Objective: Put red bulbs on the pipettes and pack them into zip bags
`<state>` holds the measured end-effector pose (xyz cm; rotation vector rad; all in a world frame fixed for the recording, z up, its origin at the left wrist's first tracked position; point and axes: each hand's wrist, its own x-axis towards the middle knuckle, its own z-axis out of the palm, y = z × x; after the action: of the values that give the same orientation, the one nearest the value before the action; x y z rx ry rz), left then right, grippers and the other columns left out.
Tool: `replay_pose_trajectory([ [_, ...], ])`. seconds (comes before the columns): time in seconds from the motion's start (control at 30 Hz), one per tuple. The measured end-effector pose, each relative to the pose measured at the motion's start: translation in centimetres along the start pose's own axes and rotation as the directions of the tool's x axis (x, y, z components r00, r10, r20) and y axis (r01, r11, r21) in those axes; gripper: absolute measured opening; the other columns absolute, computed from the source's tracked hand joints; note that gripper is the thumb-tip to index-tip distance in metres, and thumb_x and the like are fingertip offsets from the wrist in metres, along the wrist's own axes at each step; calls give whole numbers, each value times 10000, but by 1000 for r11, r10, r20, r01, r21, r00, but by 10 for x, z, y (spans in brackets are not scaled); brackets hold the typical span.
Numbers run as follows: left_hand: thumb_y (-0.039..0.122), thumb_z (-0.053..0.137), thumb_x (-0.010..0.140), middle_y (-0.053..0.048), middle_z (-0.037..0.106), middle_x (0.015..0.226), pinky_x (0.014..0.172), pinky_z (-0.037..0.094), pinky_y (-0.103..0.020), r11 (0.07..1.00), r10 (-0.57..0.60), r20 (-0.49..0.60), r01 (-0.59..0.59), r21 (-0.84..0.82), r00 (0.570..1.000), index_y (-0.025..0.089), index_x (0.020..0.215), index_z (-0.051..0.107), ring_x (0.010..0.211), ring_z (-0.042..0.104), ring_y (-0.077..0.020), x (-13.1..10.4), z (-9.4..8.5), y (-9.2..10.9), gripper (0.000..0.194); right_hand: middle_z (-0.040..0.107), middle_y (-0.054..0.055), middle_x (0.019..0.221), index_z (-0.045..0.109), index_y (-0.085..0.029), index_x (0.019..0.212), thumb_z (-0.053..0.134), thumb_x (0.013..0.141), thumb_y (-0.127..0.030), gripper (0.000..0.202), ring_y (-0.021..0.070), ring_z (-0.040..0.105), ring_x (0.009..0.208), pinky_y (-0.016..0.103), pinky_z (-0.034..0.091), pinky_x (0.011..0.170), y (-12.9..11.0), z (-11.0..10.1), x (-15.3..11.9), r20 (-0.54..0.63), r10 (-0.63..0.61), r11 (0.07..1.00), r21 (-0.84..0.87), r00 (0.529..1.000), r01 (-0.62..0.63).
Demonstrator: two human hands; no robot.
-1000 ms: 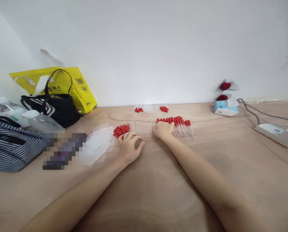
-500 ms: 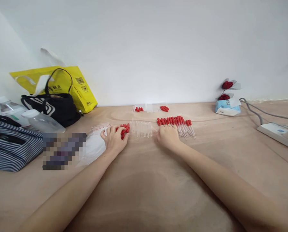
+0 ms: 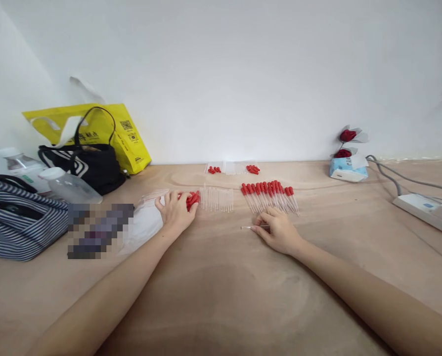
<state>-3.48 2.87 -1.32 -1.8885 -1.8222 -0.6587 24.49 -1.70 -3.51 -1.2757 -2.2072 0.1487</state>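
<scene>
- Pale wooden tabletop [image 3: 221, 291]: carries everything here.
- Yellow bag with white handles [image 3: 134, 141]: two QR codes and dark characters, partly covered and too small to read surely.
- Right hand [image 3: 278, 230]: thumb and index finger pinched together on a slim clear tube, other fingers curled in.
- Left hand [image 3: 176, 215]: fingers bent and loosely open, thumb well apart from the index finger, touching the red caps; whether one is gripped, I cannot tell.
- Row of clear droppers with red caps [image 3: 269, 195]: just beyond the right hand.
- Blue and white soft pack [image 3: 349, 169]: lettering too small to read.
- Row of clear tubes [image 3: 217, 199]: between the hands.
- Heap of red caps [image 3: 193, 199]: beside that row.
- Slim clear tube [image 3: 246, 227]: lies sideways, its end jutting left from the pinch.
</scene>
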Motion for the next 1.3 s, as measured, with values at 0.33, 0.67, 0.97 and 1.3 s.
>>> replay_pose_trajectory([
  [0.33,325,498,749,-95,517,1084,904,176,-513,991,100,78,-107,81,992,221,874,619,1027,404,-288,15,-1,5,203,534,44,730,532,-187,698,517,783,-310,151,174,471,741,294,342,653,1,5,3,20,19,999,36,1000,-19],
  [0.67,287,512,734,-65,570,991,877,244,-458,997,69,146,-71,8,987,215,754,609,986,438,-266,25,8,13,122,532,43,731,521,-183,699,525,777,-298,139,173,471,742,292,356,655,1,6,4,10,6,999,53,1000,-6],
  [0.97,387,496,744,-94,574,1027,827,330,-428,997,-50,255,65,-50,966,203,962,580,1013,454,-291,35,0,4,297,527,41,726,520,-182,696,523,776,-298,141,169,471,733,287,355,641,2,7,4,13,5,998,58,1000,-6],
  [1.3,307,585,710,-75,630,892,779,369,-416,987,138,396,-91,-133,908,214,716,632,941,516,-284,79,28,30,104,538,45,730,520,-185,689,506,785,-304,153,174,475,733,288,345,642,2,8,4,2,6,999,52,1000,-6],
])
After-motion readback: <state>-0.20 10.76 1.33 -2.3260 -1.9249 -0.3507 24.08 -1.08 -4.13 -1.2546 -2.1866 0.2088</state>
